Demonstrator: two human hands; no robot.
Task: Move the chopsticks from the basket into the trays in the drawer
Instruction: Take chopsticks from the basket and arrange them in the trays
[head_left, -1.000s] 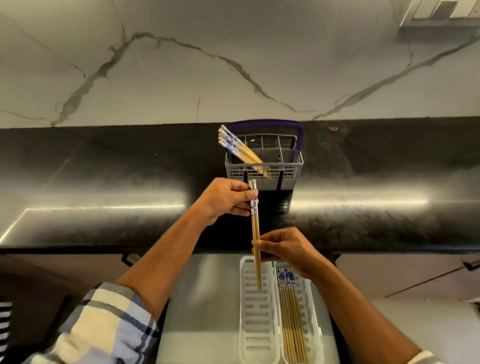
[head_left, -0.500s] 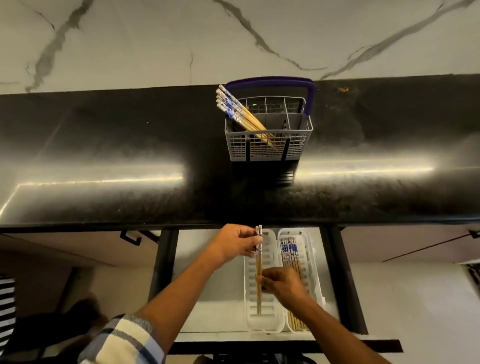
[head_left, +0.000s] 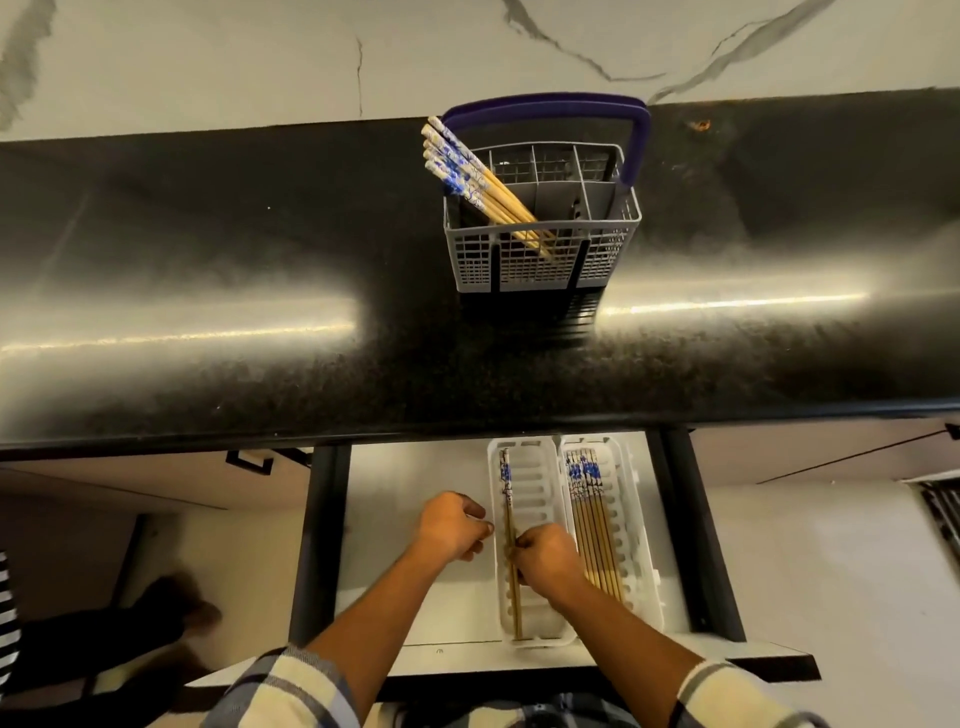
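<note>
Dark polished bench (head_left: 260, 291) under a marbled wall, open drawer (head_left: 415, 478) just below its front edge. Grey basket (head_left: 543, 260) with purple handle standing on bench, well apart from both hands — up and slightly right of them in view. Remaining chopsticks (head_left: 470, 179) in basket's left compartment, tilted, patterned ends leaning up-left past the rim.

Two white trays side by side in drawer, long axes running front to back. Right tray (head_left: 631, 519) carrying a row of chopsticks (head_left: 592, 519), patterned ends toward bench. Left tray (head_left: 550, 519) carrying one pair (head_left: 508, 519) along its left side, same orientation, parallel to tray's long axis.

Right hand (head_left: 545, 566) curled, pinching that pair about mid-length, low in the tray — looks like set-down, release pending. Left hand (head_left: 452, 530) loosely curled just left of the left tray, gripping nothing visible, fingertips near the tray wall.

Next reach probably back to basket: left hand sits more in line with the leaning ends. Grab likely along the tilt, then rotate to the trays' axis.
</note>
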